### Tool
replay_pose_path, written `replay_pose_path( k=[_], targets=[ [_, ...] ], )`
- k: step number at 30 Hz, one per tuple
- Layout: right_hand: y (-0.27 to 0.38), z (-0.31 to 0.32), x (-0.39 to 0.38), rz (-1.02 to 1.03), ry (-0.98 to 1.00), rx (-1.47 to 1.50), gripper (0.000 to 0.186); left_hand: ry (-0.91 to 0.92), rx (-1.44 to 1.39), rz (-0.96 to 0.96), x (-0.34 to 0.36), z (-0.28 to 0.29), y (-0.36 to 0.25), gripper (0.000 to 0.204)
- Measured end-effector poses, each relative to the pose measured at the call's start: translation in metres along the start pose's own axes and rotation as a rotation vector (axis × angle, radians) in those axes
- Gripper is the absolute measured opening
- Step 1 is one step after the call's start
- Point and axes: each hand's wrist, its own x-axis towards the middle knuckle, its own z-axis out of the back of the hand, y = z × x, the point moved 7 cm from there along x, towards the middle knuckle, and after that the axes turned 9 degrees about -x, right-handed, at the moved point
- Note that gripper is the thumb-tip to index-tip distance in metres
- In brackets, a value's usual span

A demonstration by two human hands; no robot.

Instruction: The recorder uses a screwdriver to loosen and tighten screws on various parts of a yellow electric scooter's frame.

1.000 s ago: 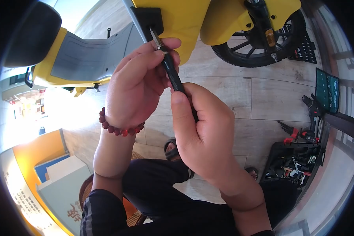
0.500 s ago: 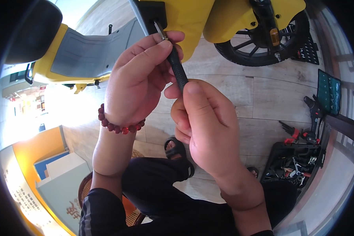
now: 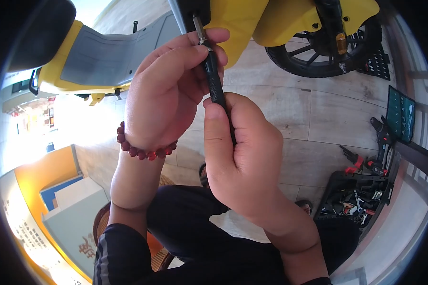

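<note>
A screwdriver [image 3: 215, 85] with a black knurled handle and a silver bit points up and slightly left. Its bit tip lies at a dark recess [image 3: 202, 5] in the yellow scooter's [image 3: 233, 21] body; I cannot tell whether it sits in a screw. Thumb and fingers of my left hand [image 3: 161, 90] close around the collar just below the bit. My right hand [image 3: 245, 147] is wrapped round the lower handle, its thumb along the side. A red bead bracelet [image 3: 151, 155] circles my left wrist.
The scooter's grey footboard [image 3: 104, 59] lies left, its front wheel [image 3: 318, 57] right. On the wood floor at right are a green tool pouch [image 3: 400, 114], a cordless drill [image 3: 381, 137], black-and-red gloves [image 3: 352, 159] and an open black toolbox [image 3: 337, 192]. A pale box [image 3: 76, 213] stands lower left.
My right hand has turned about the handle, its back now facing more to the right and its thumb lower. The view has shifted slightly. My left hand keeps its hold near the bit.
</note>
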Motion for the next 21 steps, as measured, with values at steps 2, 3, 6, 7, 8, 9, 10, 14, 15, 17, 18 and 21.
replay_pose_path(
  k=[2,3,6,7,8,9,10,14,15,17,18,21],
  targets=[
    [0.0032,-0.0018,0.0005,0.073,-0.027,-0.076,0.012,0.015,0.036,-0.001,-0.0012,0.0018,-0.0019,0.034],
    [0.0024,-0.0019,0.001,0.092,-0.043,-0.095,0.011,0.036,0.068,0.0,-0.0009,0.0028,-0.0013,0.038],
    [0.0024,0.003,0.001,0.133,-0.07,-0.15,0.01,0.042,0.083,-0.009,0.0007,-0.0004,0.0008,0.038],
    [0.0035,0.006,0.0004,0.155,-0.079,-0.19,0.01,0.042,0.084,-0.006,0.0014,-0.0022,0.0025,0.038],
    [0.0039,0.0044,0.0006,0.155,-0.075,-0.189,0.01,0.045,0.087,-0.011,0.0009,-0.001,0.0009,0.038],
    [0.0053,0.0033,0.0007,0.17,-0.075,-0.205,0.01,0.049,0.09,-0.016,0.0005,-0.0003,-0.0005,0.038],
    [0.0069,0.0026,0.0008,0.185,-0.075,-0.221,0.01,0.047,0.091,-0.017,0.0,0.0,-0.002,0.038],
    [0.0063,0.003,0.0017,0.213,-0.074,-0.269,0.01,0.044,0.117,-0.022,-0.0001,0.0013,-0.001,0.038],
    [0.006,0.0032,0.0017,0.214,-0.072,-0.273,0.01,0.047,0.126,-0.027,0.0001,0.001,-0.001,0.038],
    [0.0057,0.0037,0.0017,0.215,-0.068,-0.276,0.01,0.042,0.128,-0.028,0.0004,0.0007,-0.0007,0.038],
    [0.0053,0.0038,0.0017,0.209,-0.065,-0.268,0.01,0.04,0.13,-0.031,0.0004,0.0005,-0.001,0.038],
    [0.005,0.0054,0.0019,0.201,-0.059,-0.268,0.01,0.04,0.144,-0.03,0.0006,-0.0001,-0.0001,0.038]
  ],
)
